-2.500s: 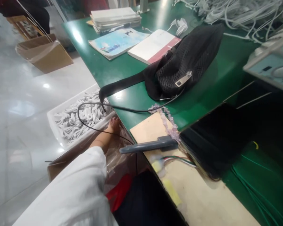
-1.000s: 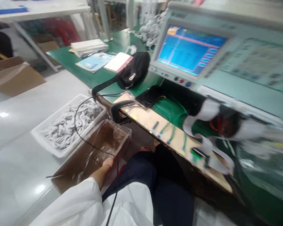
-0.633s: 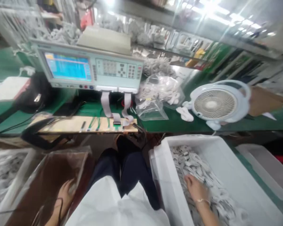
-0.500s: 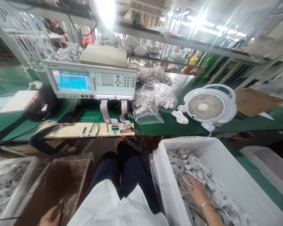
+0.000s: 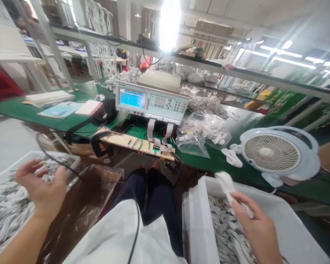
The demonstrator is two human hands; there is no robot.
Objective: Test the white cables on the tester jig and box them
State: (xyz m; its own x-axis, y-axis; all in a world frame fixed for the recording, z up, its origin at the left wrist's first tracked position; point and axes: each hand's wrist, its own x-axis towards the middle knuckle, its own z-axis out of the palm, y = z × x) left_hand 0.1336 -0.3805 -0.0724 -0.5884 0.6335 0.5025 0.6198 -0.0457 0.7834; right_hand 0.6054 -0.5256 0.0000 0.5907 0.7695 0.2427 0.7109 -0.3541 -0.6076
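My right hand (image 5: 254,227) is raised over the white bin (image 5: 198,220) at the right and grips a coiled white cable (image 5: 227,185) between thumb and fingers. That bin holds several more white cable coils (image 5: 225,234). My left hand (image 5: 42,185) is lifted at the left with its fingers spread, holding nothing, above another white bin of cables (image 5: 5,209) and a plastic-lined cardboard box (image 5: 90,198). A thin black cord (image 5: 71,172) runs past the left hand.
A tester with a blue screen (image 5: 151,102) stands on the green bench (image 5: 222,161), with a wooden fixture board (image 5: 137,145) in front. A white fan (image 5: 280,154), bagged cables (image 5: 206,130), a black pouch (image 5: 106,113) and booklets (image 5: 62,108) also lie there.
The view swung from the left bench end to straight ahead. My right hand rose out of the right bin holding a cable coil. My left hand lifted from the cardboard box and spread.
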